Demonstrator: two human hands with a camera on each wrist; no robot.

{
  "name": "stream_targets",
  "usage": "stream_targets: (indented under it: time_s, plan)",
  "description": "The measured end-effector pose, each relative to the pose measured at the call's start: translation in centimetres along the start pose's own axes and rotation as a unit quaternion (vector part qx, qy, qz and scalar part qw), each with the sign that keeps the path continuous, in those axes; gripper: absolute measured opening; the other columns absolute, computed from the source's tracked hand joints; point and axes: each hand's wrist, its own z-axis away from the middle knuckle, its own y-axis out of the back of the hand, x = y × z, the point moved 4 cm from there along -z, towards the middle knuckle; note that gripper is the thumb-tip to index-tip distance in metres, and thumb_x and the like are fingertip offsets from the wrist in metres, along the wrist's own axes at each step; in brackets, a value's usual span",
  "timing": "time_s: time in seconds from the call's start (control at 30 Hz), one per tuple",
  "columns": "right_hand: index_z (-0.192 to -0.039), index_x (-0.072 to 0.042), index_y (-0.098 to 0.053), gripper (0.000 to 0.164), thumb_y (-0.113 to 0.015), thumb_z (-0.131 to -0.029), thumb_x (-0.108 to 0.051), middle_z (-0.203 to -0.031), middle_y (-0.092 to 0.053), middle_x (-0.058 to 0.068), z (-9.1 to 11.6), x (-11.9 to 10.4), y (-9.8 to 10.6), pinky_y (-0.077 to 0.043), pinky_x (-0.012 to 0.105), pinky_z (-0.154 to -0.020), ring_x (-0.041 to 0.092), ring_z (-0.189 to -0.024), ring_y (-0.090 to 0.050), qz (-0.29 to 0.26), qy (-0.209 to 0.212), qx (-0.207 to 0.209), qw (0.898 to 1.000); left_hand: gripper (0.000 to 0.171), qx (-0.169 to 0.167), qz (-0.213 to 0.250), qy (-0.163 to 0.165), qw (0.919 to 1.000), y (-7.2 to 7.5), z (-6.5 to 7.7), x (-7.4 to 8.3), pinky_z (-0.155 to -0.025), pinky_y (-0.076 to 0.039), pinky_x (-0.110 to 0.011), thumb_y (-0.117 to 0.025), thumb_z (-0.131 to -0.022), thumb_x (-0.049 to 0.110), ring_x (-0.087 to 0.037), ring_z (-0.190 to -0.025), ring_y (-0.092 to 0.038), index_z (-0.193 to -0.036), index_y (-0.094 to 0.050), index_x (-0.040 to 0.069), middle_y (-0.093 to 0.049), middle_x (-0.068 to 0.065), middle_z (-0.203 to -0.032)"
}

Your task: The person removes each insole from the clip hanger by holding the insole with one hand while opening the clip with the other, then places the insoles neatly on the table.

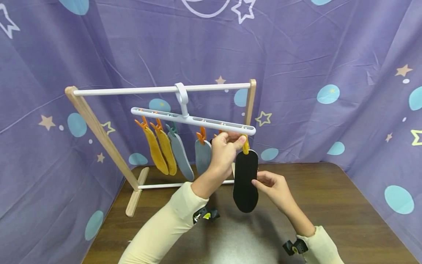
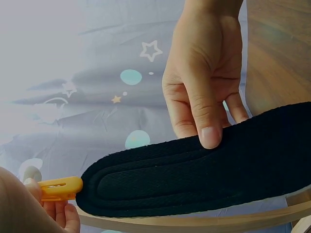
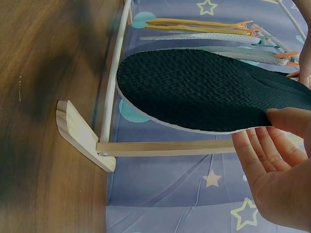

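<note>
We're clipping the black insole (image 1: 245, 179).
Left hand (image 1: 224, 150) is pinching the yellow clip (image 1: 245, 145), hiding its jaws; right hand (image 1: 273, 187) is pinching the insole edge.

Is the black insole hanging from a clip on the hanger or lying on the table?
Hanging. The black insole dangles from a yellow clip pinched by the left hand; the right hand holds its edge.

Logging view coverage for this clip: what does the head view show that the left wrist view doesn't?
Only the head view shows the white hanger on the rack's rail, with two mustard insoles and two grey insoles clipped to it. Only the left wrist view shows, close up, the right hand pinching the insole's edge. Both show the black insole, its yellow clip and the left hand at the clip.
</note>
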Motion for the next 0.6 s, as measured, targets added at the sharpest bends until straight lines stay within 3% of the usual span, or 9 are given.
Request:
stream_targets:
  time_s: [0.6]
  plan:
    - [-0.106,0.004,-0.074,0.017,-0.075,-0.091,-0.003,-0.096,-0.076,0.023,0.30,0.11,0.34,-0.059,0.017,-0.078,0.002,-0.085,-0.072,0.015,-0.003,0.009,1.000,0.015,-0.001,-0.006,0.001,1.0000,0.10,-0.04,-0.22,-0.075,-0.053,-0.018,-0.070,-0.090,-0.009,-0.006,-0.079,-0.064,-0.103,-0.066,-0.014,-0.072,-0.013,-0.093]
